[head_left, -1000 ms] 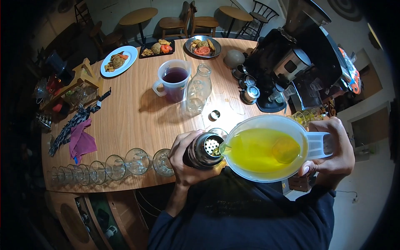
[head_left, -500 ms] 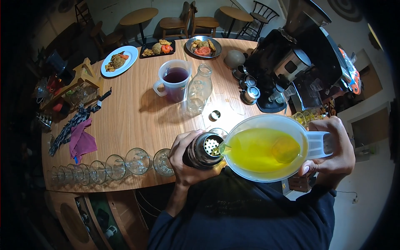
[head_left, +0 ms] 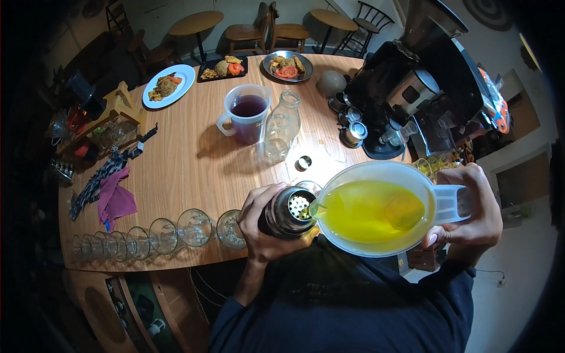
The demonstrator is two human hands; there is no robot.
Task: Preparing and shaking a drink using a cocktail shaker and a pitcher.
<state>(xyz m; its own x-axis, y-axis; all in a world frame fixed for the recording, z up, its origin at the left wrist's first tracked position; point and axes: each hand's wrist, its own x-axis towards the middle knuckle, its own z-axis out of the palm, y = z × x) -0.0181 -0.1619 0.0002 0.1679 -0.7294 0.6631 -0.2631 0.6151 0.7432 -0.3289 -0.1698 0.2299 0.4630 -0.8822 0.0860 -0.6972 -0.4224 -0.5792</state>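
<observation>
My left hand (head_left: 254, 223) is wrapped round a dark cocktail shaker (head_left: 275, 217), tilted so its perforated strainer top faces up. In my right hand (head_left: 479, 215), gripped by its handle, is a clear plastic measuring jug (head_left: 429, 200) of yellow-green liquid. The jug's spout touches or nearly touches the strainer's right edge; whether liquid is flowing, I cannot tell. Beyond the shaker lies a small metal cap (head_left: 303, 163). Farther off stand a clear glass bottle (head_left: 282, 129) and a second plastic jug (head_left: 253, 130) with dark purple liquid.
Several drinking glasses (head_left: 195, 228) line the table's near left edge. A purple cloth (head_left: 118, 197) lies at left. Plated food, including a white plate (head_left: 187, 76), sits at the far edge. A black coffee grinder (head_left: 382, 73) and metal drippers (head_left: 355, 133) occupy the right.
Almost nothing differs. The shaker, the jug and both hands hold nearly the same positions.
</observation>
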